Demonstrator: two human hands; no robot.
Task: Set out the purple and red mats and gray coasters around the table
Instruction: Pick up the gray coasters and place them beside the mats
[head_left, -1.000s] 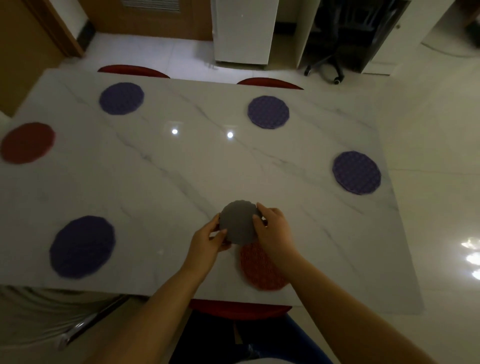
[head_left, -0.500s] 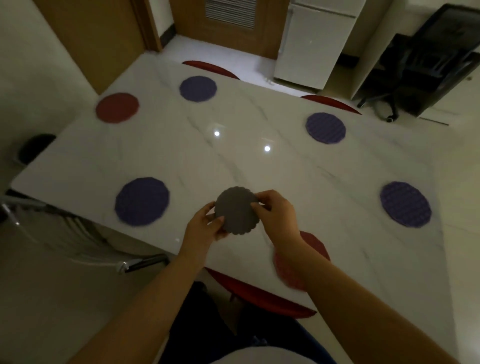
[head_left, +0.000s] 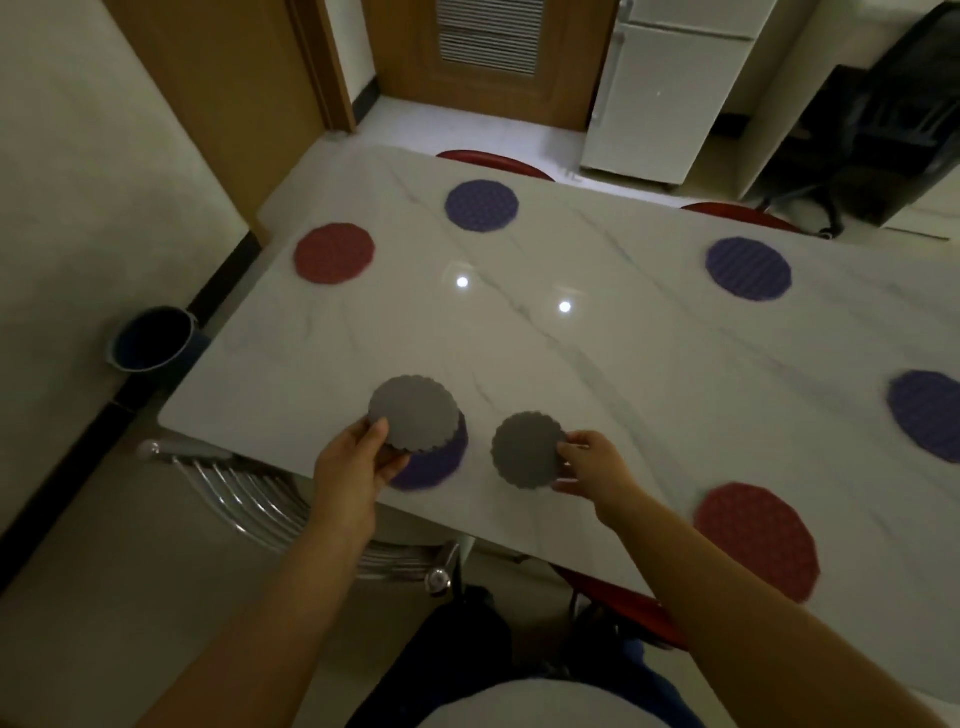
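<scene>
A dim room with a wooden door and a white fridge at the far end holds your marble bench (head_left: 597, 374), and most of the setting-out looks done already; six mats lie spaced around its edges — a red mat (head_left: 334, 253) at the far left corner, a purple mat (head_left: 482, 205) just beyond it on the far side, a second purple mat (head_left: 748, 268) further along that side, a third purple mat (head_left: 924, 423) at the right end, a second red mat (head_left: 758, 538) on your near edge, and a fourth purple mat (head_left: 434, 462) near your left hand, partly hidden. Your left hand (head_left: 358, 465) has its grip closed on the gray stack (head_left: 414, 413), thumb on top and fingers under, holding it above that near purple mat; it seems to be more than one coaster, though how many you cannot tell. Your right hand (head_left: 592, 462) pinches a single gray coaster (head_left: 527, 449) by its right rim, thumb above and fingers below, held low over bare marble just beside the near purple mat; whether it touches the bench is not clear. No gray coaster lies released on the bench in view, so by my reckoning the mats are finished and the coasters are the whole of what remains — this one looks meant for the place beside the near purple mat, and then one beside each of the others, working round the bench; the far mats will want a long reach or a walk around.
</scene>
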